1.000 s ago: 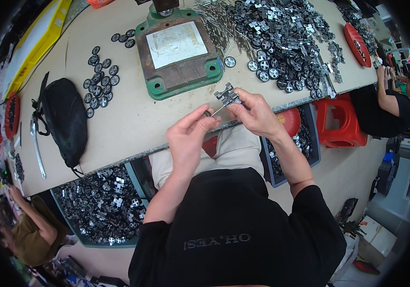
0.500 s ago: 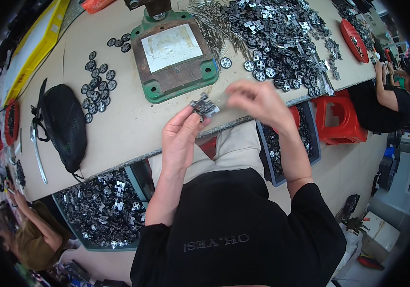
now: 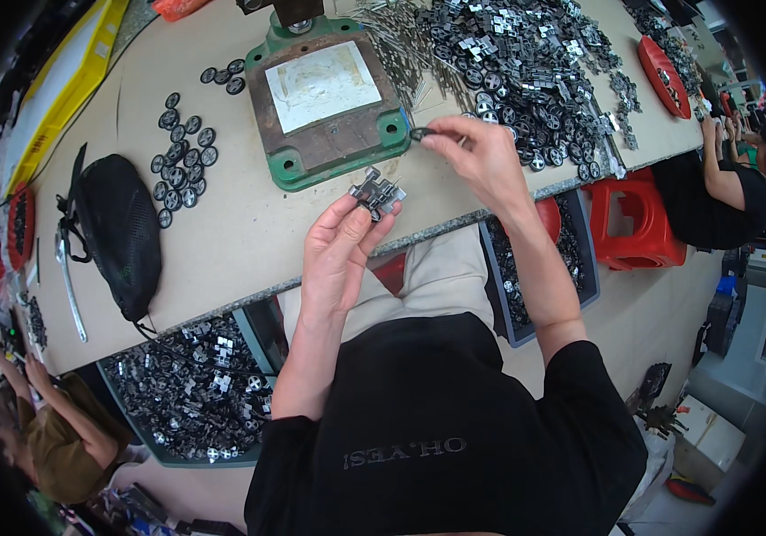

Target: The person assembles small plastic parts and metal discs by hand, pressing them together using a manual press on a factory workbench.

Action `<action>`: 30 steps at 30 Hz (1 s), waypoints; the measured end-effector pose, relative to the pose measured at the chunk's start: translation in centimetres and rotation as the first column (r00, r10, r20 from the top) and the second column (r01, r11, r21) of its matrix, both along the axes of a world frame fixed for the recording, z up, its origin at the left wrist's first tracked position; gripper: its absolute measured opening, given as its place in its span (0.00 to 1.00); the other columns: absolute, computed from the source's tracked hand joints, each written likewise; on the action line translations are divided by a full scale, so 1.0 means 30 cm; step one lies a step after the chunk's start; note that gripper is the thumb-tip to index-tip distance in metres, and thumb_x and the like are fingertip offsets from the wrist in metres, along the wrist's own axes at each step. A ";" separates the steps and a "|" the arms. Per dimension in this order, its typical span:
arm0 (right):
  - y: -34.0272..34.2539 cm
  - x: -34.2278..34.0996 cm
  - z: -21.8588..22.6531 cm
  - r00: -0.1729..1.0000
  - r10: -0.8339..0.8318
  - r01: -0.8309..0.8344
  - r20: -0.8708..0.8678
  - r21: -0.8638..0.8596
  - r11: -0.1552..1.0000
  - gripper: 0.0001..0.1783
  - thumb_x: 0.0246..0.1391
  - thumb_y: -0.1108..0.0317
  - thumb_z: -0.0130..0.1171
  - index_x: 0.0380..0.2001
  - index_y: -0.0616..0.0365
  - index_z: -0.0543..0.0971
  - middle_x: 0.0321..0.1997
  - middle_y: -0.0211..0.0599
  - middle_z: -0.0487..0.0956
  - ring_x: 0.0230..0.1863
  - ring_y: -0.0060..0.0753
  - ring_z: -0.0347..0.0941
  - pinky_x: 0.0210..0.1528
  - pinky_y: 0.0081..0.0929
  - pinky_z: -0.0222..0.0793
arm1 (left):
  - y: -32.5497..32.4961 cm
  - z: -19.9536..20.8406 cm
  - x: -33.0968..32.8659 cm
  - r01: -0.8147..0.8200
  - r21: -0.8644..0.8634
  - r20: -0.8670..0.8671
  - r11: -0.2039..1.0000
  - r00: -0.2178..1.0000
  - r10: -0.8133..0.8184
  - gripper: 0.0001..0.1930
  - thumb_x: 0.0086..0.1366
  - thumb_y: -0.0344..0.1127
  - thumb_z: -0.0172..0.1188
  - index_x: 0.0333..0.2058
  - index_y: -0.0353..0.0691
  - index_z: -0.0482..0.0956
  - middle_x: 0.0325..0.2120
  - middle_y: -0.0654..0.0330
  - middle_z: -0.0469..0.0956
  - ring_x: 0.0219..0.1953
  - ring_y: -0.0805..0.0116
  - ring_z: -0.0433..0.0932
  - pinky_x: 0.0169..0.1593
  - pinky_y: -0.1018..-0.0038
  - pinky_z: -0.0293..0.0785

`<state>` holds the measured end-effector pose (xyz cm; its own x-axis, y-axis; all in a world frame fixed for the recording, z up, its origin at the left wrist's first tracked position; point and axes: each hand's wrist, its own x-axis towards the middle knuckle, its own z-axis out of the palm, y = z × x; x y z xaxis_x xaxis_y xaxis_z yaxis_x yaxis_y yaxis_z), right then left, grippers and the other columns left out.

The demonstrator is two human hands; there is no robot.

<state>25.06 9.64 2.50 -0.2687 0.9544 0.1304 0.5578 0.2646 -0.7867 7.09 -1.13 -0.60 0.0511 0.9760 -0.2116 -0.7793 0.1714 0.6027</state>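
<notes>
Change: the right hand point(image 3: 481, 156), half a second ago a blur just right of the part, has reached out to the table edge of the green press base; the left hand point(image 3: 340, 246) has stayed put, the part in it barely shifted.
Left hand: fingers closed on a small grey metal chassis piece point(image 3: 377, 192), held above the tabletop point(image 3: 231, 241) just in front of the press.
Right hand: thumb and forefinger pinched on a small black wheel point(image 3: 419, 134) beside the press base's right corner.
Press: a green base with a rusty brown plate point(image 3: 325, 103) and a pale square patch on top, straight ahead of both hands.
Right of it: a wide heap of dark wheels and metal pieces point(image 3: 535, 62) with thin steel pins point(image 3: 396, 40) at its near side.
Left of it: loose black wheels point(image 3: 184, 143) in a scatter, then a black mesh bag point(image 3: 119, 228).
Below the table: grey bins of parts point(image 3: 191, 384) at the person's knees, a red stool point(image 3: 633, 223) to the right.
The part: flat, blocky, silver-grey with notched ends, tilted slightly.
Others: co-workers' arms at the far right and lower left.
</notes>
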 end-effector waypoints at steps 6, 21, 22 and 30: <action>-0.150 -0.028 0.013 0.915 -0.048 -0.033 -0.401 -0.192 0.981 0.11 0.48 0.74 0.59 0.35 0.68 0.79 0.31 0.38 0.80 0.27 0.16 0.70 0.28 0.14 0.66 | 0.001 0.001 0.025 -0.023 0.007 -0.013 1.000 1.000 0.023 0.12 0.62 0.26 0.51 0.45 0.29 0.69 0.41 0.49 0.75 0.44 0.57 0.76 0.49 0.71 0.75; -0.173 -0.063 -0.015 0.989 0.117 -0.061 -0.087 0.476 0.877 0.09 0.42 0.79 0.60 0.31 0.64 0.78 0.28 0.43 0.78 0.26 0.38 0.74 0.30 0.26 0.71 | -0.023 0.006 0.044 -0.148 0.175 -0.455 0.973 0.865 0.213 0.12 0.60 0.24 0.54 0.43 0.28 0.71 0.38 0.49 0.76 0.42 0.59 0.77 0.46 0.73 0.76; -0.178 -0.065 -0.017 0.989 0.117 -0.062 -0.085 0.476 0.877 0.09 0.42 0.79 0.60 0.31 0.64 0.78 0.28 0.43 0.78 0.26 0.38 0.74 0.30 0.26 0.71 | -0.021 0.009 0.040 -0.145 0.131 -0.417 0.981 0.889 0.187 0.12 0.60 0.23 0.54 0.43 0.28 0.72 0.38 0.49 0.76 0.41 0.60 0.78 0.46 0.74 0.76; -0.156 -0.064 -0.028 0.979 0.188 -0.086 -0.077 0.681 0.727 0.10 0.38 0.81 0.61 0.29 0.65 0.77 0.29 0.42 0.78 0.26 0.36 0.75 0.26 0.25 0.70 | -0.020 0.013 0.012 -0.005 -0.019 0.075 1.000 0.997 0.007 0.12 0.61 0.25 0.54 0.43 0.28 0.71 0.38 0.50 0.77 0.40 0.58 0.78 0.46 0.73 0.77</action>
<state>23.15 4.96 1.65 -0.3213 0.5570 0.7658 0.3791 0.8167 -0.4350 7.44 -1.74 -0.21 0.0616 0.9723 -0.2255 -0.8232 0.1773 0.5394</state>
